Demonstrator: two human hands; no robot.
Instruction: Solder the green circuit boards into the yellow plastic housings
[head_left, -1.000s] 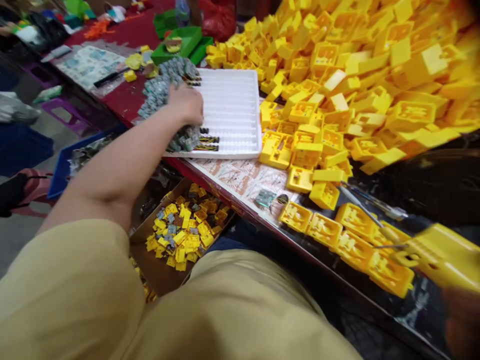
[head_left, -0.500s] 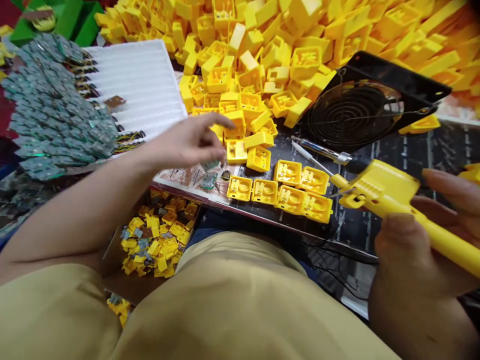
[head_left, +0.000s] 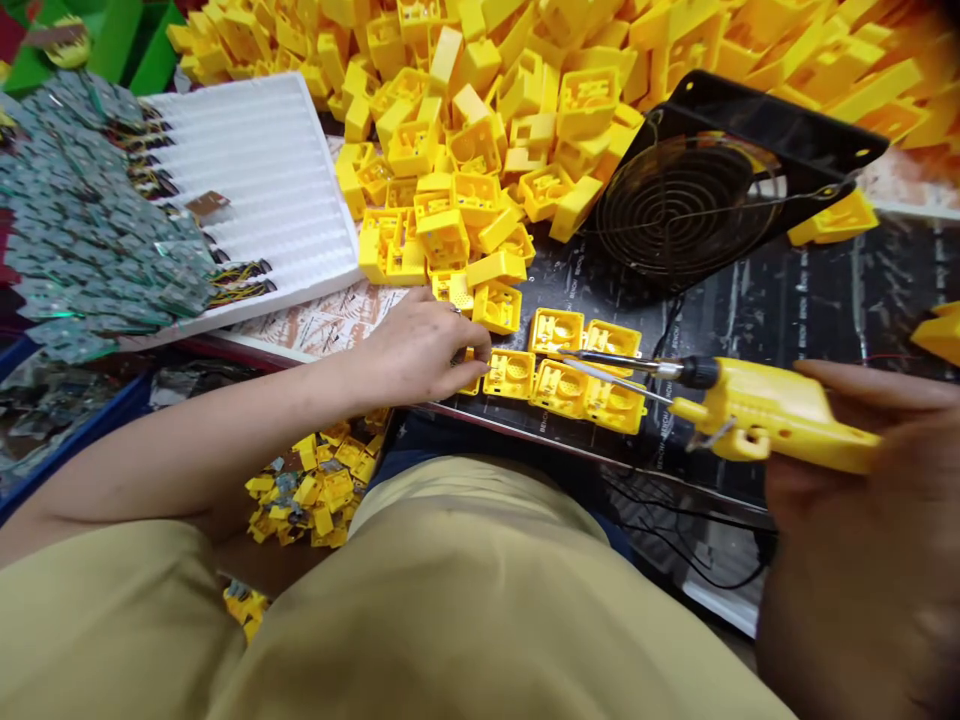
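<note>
My right hand (head_left: 862, 520) is wrapped round a yellow soldering gun (head_left: 784, 415). Its metal tip and a thin white feed tube point left, over the small open yellow cases (head_left: 564, 388) laid out in two short rows. At the left end of the front row, my left hand (head_left: 427, 350) rests low with thumb and fingers curled together. Those fingers partly cover the leftmost yellow case (head_left: 470, 385). Whatever they pinch is hidden. More open cases (head_left: 496, 305) lie just behind this hand.
Behind, yellow cases (head_left: 450, 130) are heaped high. A black fan (head_left: 675, 210) stands at the back right. On the left, grey-green circuit boards (head_left: 105, 220) with wires are piled on a white ridged tray (head_left: 255, 150). Below the bench edge sits a box of yellow parts (head_left: 322, 490).
My left hand has come down and right, from above the bench to the leftmost case, covering the small circuit board seen before. The soldering gun has swung left, its tip now over the cases.
</note>
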